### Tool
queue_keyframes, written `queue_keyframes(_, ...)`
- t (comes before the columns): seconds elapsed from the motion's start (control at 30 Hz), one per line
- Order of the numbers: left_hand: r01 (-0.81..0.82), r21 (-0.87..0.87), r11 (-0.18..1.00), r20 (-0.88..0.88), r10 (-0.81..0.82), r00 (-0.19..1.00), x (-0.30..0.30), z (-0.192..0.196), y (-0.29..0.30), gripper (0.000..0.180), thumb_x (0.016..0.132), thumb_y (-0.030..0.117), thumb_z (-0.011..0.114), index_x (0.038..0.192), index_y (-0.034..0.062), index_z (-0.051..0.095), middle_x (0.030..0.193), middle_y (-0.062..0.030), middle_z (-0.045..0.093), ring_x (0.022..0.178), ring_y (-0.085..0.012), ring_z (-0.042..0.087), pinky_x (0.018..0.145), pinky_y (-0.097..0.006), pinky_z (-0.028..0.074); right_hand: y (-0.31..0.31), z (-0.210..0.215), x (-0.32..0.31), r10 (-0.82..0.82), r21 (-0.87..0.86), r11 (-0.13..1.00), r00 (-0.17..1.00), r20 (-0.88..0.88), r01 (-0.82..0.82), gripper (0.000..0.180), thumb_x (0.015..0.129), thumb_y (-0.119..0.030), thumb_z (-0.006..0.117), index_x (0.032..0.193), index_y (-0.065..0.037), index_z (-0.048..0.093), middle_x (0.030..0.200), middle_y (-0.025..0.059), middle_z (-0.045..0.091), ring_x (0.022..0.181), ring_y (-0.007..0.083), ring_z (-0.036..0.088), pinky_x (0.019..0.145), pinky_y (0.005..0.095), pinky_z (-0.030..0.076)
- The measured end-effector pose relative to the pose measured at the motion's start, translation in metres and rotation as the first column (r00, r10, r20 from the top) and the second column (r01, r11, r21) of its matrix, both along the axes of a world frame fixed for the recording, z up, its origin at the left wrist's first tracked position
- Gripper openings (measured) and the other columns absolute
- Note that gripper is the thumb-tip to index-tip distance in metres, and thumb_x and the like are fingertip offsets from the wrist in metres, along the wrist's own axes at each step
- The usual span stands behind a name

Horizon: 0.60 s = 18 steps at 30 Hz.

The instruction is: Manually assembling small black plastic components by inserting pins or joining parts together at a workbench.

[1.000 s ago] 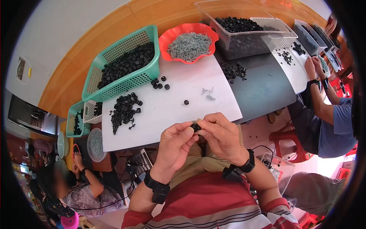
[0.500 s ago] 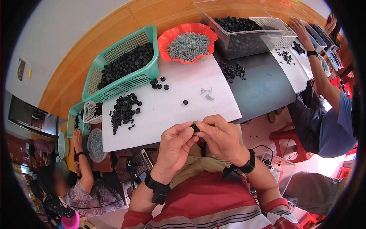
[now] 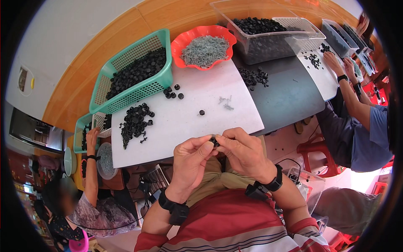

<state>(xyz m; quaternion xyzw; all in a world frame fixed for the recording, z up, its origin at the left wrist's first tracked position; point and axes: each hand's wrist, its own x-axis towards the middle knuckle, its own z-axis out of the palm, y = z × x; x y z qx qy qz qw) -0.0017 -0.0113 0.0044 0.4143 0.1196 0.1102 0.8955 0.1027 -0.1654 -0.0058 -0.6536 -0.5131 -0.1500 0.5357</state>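
Just past the near edge of the white board [image 3: 180,126], both my hands meet over my lap. Between them is a small round black plastic knob [image 3: 214,141], partly covered by fingertips. My left hand [image 3: 192,161] pinches it from the left with thumb and forefinger. From the other side, my right hand [image 3: 245,152] grips it with bunched fingertips; whether a screw is in there too is hidden. On the board lie a single black knob [image 3: 202,112], a few loose screws [image 3: 226,103] and a pile of black knobs [image 3: 135,124].
A green basket [image 3: 166,80] of black knobs and a red scalloped bowl [image 3: 231,44] of screws stand at the back. Right of them is a clear bin [image 3: 268,40] of black parts. Co-workers sit at left [image 3: 100,210] and right [image 3: 357,126]. A red stool [image 3: 319,157] stands right.
My hands stay almost in place, with the knob turned slightly between my fingers. The left co-worker's hand has reached farther up toward the baskets; the right co-worker's hand has come back from the bins.
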Motion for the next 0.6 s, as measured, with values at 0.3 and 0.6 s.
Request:
queue_keyframes(0.3,-0.006,0.094,0.996,0.011,0.005,1.000,0.0027,0.0017,-0.0045,0.022,0.096,0.000,0.069,0.118,-0.0042,0.071,0.114,-0.0150,0.073,0.094,-0.0181,0.071,0.086,-0.030,0.060,-0.0077,0.0090,0.0012,-0.028,-0.078,0.997,0.999,0.025,0.030,0.048,0.076,0.005,0.075,0.122,-0.001,0.064,0.100,0.0109,0.061,0.076,0.0260,0.067,0.059,0.0348,0.056)
queue_keyframes(0.6,-0.016,0.203,0.979,0.029,0.011,1.000,0.0043,0.0008,-0.0092,0.020,0.097,0.005,0.070,0.117,-0.0009,0.071,0.114,-0.0144,0.074,0.097,-0.0189,0.071,0.085,-0.031,0.059,-0.0086,0.0098,0.0032,-0.055,-0.056,0.997,0.998,0.038,0.057,0.047,0.076,0.003,0.077,0.121,-0.001,0.063,0.098,0.0110,0.062,0.075,0.0256,0.068,0.058,0.0343,0.056)
